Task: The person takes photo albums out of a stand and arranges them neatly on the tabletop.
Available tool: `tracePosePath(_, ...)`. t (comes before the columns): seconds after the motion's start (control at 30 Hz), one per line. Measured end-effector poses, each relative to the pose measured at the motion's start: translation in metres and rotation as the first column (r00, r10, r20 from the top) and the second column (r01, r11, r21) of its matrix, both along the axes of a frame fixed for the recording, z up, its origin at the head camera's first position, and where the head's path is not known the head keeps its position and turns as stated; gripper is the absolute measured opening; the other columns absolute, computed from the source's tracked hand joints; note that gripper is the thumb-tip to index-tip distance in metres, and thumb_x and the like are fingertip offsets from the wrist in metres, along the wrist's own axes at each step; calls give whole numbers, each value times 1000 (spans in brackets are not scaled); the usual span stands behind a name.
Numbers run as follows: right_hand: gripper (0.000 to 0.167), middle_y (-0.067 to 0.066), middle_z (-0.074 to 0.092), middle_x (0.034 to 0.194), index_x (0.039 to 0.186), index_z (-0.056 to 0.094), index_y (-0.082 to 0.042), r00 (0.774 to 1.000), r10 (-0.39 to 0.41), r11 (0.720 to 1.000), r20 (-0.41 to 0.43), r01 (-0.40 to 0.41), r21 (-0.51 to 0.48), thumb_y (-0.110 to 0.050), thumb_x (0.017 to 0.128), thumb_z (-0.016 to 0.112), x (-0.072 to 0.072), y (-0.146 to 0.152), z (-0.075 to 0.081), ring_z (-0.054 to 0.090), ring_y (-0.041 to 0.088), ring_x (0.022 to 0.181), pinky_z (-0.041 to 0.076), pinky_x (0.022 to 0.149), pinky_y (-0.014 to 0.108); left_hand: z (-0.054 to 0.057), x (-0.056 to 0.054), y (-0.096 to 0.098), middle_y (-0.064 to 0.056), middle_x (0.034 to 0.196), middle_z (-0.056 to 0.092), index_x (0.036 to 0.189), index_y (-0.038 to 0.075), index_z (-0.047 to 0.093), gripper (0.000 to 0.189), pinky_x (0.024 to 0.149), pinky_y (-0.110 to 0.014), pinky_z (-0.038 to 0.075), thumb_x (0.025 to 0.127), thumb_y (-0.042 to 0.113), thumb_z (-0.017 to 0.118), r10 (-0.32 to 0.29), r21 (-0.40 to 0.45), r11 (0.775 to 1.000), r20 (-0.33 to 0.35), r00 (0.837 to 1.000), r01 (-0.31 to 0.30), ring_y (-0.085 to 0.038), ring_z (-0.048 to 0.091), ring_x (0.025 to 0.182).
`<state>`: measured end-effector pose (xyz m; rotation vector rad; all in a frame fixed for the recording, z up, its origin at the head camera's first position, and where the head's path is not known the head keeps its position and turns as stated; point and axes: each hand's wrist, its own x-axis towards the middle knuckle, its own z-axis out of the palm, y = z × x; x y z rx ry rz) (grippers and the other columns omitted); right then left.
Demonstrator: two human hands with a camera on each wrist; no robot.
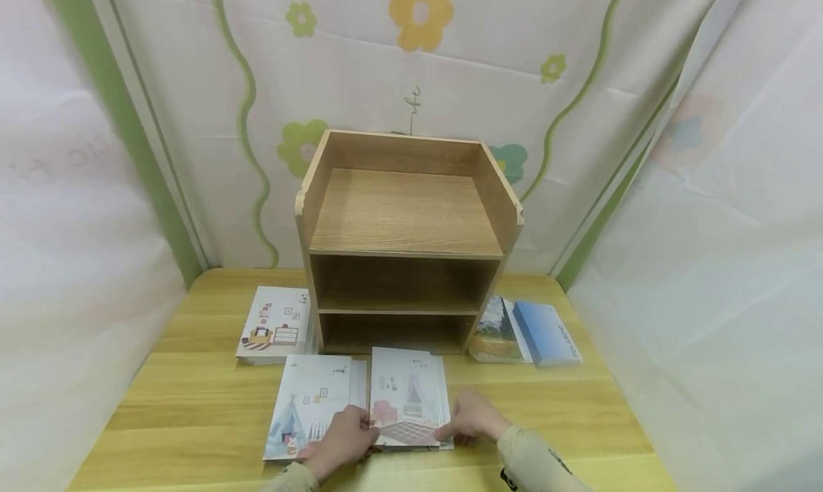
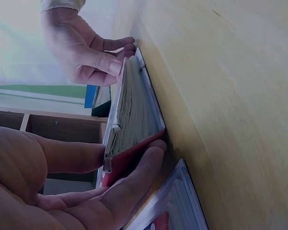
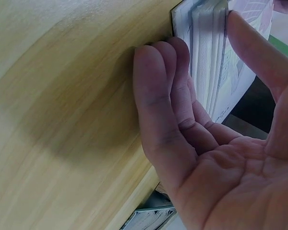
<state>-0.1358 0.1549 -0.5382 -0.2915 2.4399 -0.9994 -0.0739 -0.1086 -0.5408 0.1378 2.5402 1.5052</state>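
Observation:
A white photo album [image 1: 405, 385] with a pink chair and checked rug on its cover lies in front of the wooden shelf, its lower edge toward me. My left hand [image 1: 347, 435] grips its left corner; in the left wrist view its fingers [image 2: 129, 196] curl along the red spine [image 2: 134, 155]. At the other corner, my right hand [image 1: 474, 417] holds the album, thumb on the cover and fingers by the page edges [image 3: 209, 62]. Just left lies another white album [image 1: 311, 392] with a blue tent on its cover, partly behind my left hand.
The wooden shelf [image 1: 405, 213] stands at the back of the table, with a top tray and two compartments. A stack of white albums [image 1: 275, 324] lies left of it. To its right are a landscape-covered album [image 1: 498, 331] and a blue one [image 1: 546, 331] lettered POLAROID.

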Motion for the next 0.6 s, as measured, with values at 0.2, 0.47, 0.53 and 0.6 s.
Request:
tracePosePath(0.2,40,7,61,51,53,56,-6,1000,8,1000,4,-8,14,-18,67,91,-1,0,3,61,23,47,56,43,37,2,-1,0,9,48,49,61,10,55,25,38,-17,38,81,0,65,-9,-12,1000,-18,1000,8,-5,48,41)
tracePosePath(0.47,37,7,61,51,55,60,-4,1000,6,1000,17,-6,1,-20,68,91,-1,1,2,62,24,48,57,44,37,2,0,-1,-2,56,59,75,4,63,7,40,-18,43,81,3,68,7,36,999,44,999,-8,-7,52,44)
tracePosePath(0.53,37,7,61,51,55,60,-4,1000,3,1000,18,-3,-4,-19,68,91,-1,2,1,61,24,47,57,44,38,2,1,-1,-2,57,59,78,2,64,5,40,-18,44,80,3,68,7,40,999,43,999,-9,-8,53,45)
tracePosePath(0.6,37,7,61,51,56,60,-4,1000,6,1000,16,-6,-4,-20,68,91,-1,2,0,61,23,47,56,43,37,3,1,-1,-1,57,60,81,1,65,4,41,-19,45,80,3,68,10,44,999,38,999,-12,-8,53,46)
